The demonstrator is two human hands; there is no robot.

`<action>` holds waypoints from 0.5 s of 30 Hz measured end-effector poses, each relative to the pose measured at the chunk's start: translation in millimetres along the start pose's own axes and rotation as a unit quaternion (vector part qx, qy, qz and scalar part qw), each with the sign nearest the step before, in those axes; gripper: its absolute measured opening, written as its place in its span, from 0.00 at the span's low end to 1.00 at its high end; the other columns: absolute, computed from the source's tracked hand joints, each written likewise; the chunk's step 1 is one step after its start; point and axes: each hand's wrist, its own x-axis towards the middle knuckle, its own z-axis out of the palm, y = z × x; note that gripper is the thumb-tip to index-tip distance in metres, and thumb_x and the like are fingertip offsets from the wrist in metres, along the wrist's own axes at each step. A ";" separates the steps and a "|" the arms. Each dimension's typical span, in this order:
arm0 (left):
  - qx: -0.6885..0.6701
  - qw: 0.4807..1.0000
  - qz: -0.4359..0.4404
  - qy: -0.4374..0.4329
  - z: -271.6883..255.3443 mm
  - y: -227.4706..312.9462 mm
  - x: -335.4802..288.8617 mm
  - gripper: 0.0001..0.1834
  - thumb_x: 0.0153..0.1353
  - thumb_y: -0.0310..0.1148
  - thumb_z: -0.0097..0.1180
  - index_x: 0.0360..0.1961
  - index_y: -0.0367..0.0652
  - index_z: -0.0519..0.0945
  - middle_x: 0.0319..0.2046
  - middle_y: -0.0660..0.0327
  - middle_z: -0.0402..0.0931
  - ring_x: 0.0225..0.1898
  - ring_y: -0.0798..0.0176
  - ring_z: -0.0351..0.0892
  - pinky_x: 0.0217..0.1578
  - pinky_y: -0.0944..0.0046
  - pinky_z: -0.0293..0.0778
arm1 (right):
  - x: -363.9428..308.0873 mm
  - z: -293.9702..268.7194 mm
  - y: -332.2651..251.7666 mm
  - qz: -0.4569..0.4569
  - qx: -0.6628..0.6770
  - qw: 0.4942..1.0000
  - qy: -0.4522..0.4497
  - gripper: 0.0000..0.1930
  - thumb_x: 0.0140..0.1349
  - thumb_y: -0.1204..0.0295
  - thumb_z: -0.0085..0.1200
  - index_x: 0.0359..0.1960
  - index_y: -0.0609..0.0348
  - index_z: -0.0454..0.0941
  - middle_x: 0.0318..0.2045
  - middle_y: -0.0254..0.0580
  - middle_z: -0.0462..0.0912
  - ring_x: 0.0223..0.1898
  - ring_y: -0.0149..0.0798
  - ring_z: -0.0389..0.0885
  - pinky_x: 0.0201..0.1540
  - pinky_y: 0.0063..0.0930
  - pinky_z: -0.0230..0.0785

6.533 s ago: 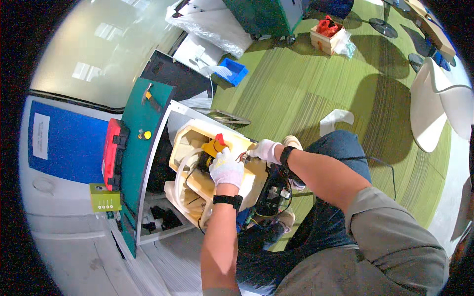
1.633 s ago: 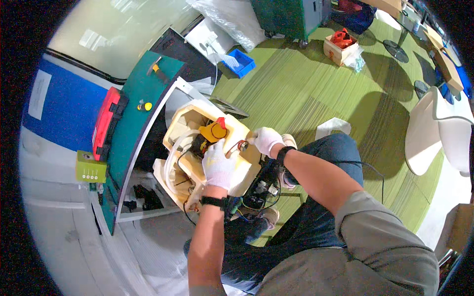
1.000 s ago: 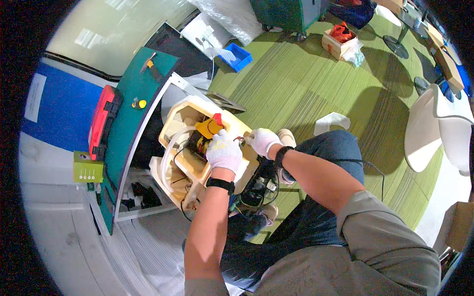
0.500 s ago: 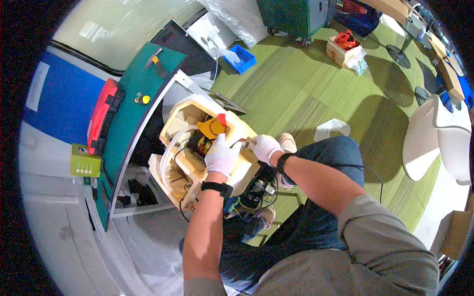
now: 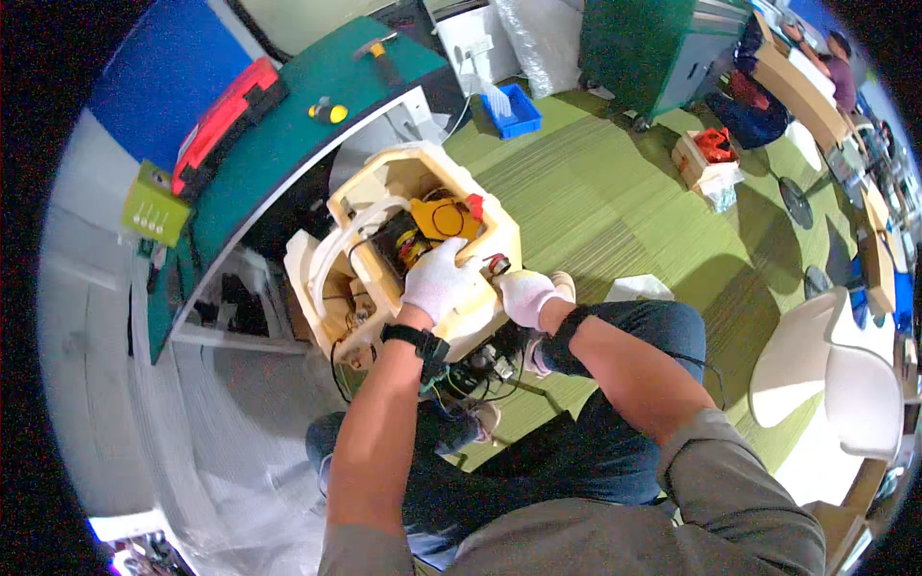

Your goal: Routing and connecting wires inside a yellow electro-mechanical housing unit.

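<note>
The cream housing sits open in front of the person, just beside the table. Within it are a yellow part and, to the left, a curved white hose. The gloved left hand lies over the housing; whether its grip is closed on anything cannot be determined. The gloved right hand has its fingers curled near a round metal fitting; its hold is likewise indeterminable. The table carries a hammer and a red case.
</note>
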 end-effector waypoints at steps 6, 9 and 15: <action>-0.047 0.999 0.020 0.016 0.5 -3.6 5.1 0.24 0.59 0.46 0.54 0.53 0.43 0.77 0.46 0.45 0.80 0.48 0.43 0.79 0.49 0.51 0.74 | 3.6 -37.9 -9.6 -0.006 -0.010 1.000 -0.012 0.12 0.60 0.67 0.47 0.36 0.61 0.81 0.29 0.60 0.82 0.33 0.60 0.82 0.39 0.50 0.74; -0.026 1.000 0.006 -0.010 2.2 -6.3 3.5 0.26 0.57 0.46 0.53 0.55 0.46 0.76 0.45 0.46 0.80 0.47 0.44 0.80 0.49 0.51 0.74 | 7.6 -46.2 -16.2 -0.030 0.039 0.997 0.063 0.12 0.61 0.66 0.49 0.35 0.60 0.82 0.29 0.58 0.82 0.32 0.59 0.81 0.37 0.49 0.73; -0.059 0.998 -0.010 -0.012 4.5 -3.7 -1.2 0.26 0.58 0.44 0.57 0.54 0.41 0.77 0.40 0.47 0.82 0.41 0.49 0.83 0.43 0.56 0.76 | 10.8 -59.6 4.9 0.069 0.148 0.984 0.077 0.15 0.60 0.57 0.52 0.35 0.55 0.84 0.30 0.56 0.83 0.34 0.59 0.81 0.40 0.46 0.74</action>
